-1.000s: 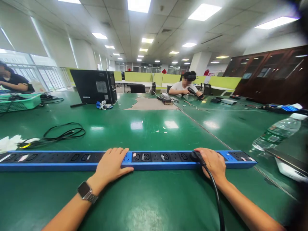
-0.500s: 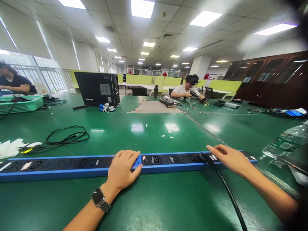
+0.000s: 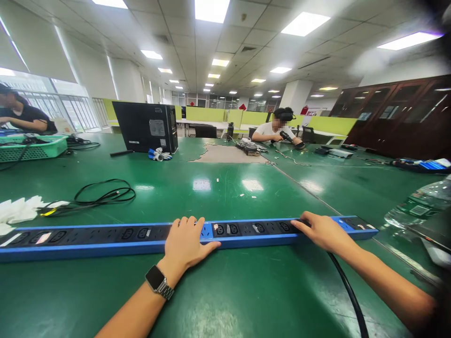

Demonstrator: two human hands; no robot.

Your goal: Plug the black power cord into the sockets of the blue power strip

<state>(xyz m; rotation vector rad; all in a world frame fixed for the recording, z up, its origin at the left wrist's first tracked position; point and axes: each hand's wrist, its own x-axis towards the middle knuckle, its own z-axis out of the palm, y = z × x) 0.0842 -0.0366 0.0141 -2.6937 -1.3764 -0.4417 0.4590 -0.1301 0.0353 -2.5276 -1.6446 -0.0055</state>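
A long blue-and-black power strip (image 3: 246,241) lies across the near part of the green table, its black face set with several sockets. My left hand (image 3: 185,241) is laid over its middle, fingers across the far edge and thumb along the near side, gripping it. Farther right, my right hand (image 3: 322,230) is closed at the strip, with thumb and fingers about the plug of a thick black power cable (image 3: 347,286). The plug itself is mostly hidden by that hand. From there the cable runs down toward the near edge of the view.
Coiled thin black cable (image 3: 105,192) and white foam (image 3: 21,210) lie at left. A black computer case (image 3: 144,126), blue-white gloves (image 3: 159,154) and a green basket (image 3: 45,149) stand farther back. At right is a clear bottle (image 3: 419,206). Two people sit beyond.
My right hand has moved left and closed over the cable's plug, which showed uncovered before. My left hand keeps its place on the strip, its thumb farther out along the near side.
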